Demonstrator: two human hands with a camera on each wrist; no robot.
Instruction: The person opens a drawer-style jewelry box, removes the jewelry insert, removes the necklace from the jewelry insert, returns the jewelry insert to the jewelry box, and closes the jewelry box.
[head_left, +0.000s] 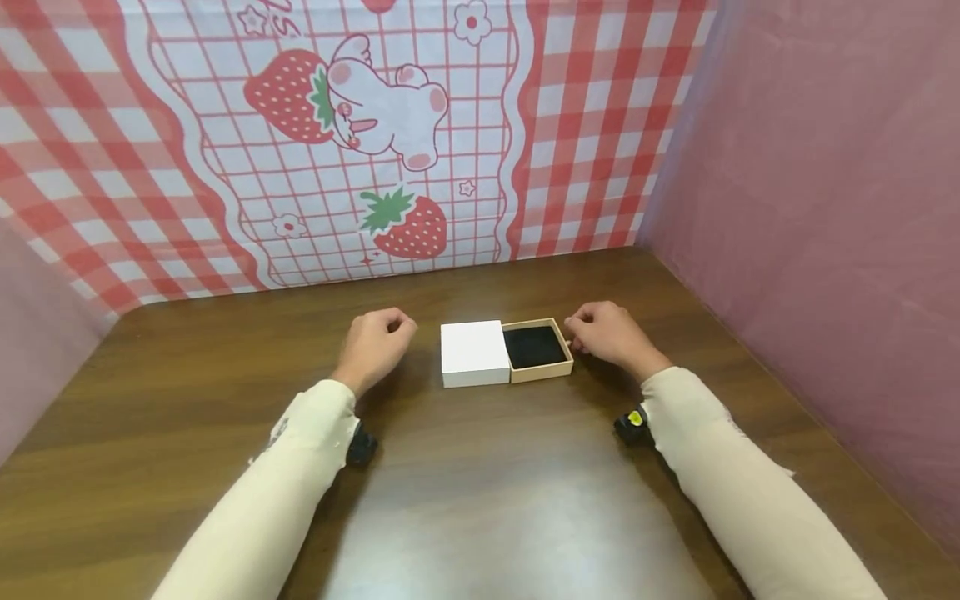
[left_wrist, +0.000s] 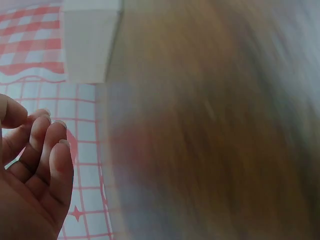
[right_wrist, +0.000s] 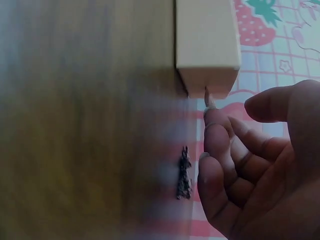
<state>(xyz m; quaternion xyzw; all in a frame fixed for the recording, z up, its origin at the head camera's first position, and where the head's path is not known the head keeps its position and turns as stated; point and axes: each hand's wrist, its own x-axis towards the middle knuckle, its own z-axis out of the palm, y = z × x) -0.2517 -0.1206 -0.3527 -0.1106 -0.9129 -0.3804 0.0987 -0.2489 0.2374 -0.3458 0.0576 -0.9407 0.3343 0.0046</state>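
A small slide-out box lies on the table, with a white sleeve (head_left: 474, 354) on the left and a tan drawer (head_left: 542, 374) partly out to the right. Inside the drawer is a black pad (head_left: 534, 347). My left hand (head_left: 377, 343) hovers left of the sleeve, apart from it, fingers loosely bent and holding nothing. Beside the drawer's right end is my right hand (head_left: 609, 333). In the right wrist view a fingertip meets a small pull tab (right_wrist: 208, 96) on the drawer's end, while the thumb (right_wrist: 267, 106) stands apart from the fingers.
The brown wooden table (head_left: 480, 467) carries the box. In the right wrist view a small dark, rough-edged thing (right_wrist: 184, 175) shows near the fingers; its kind is unclear. A red-and-white strawberry-print cloth (head_left: 405, 125) hangs behind, and a pink cloth (head_left: 817, 208) hangs at right.
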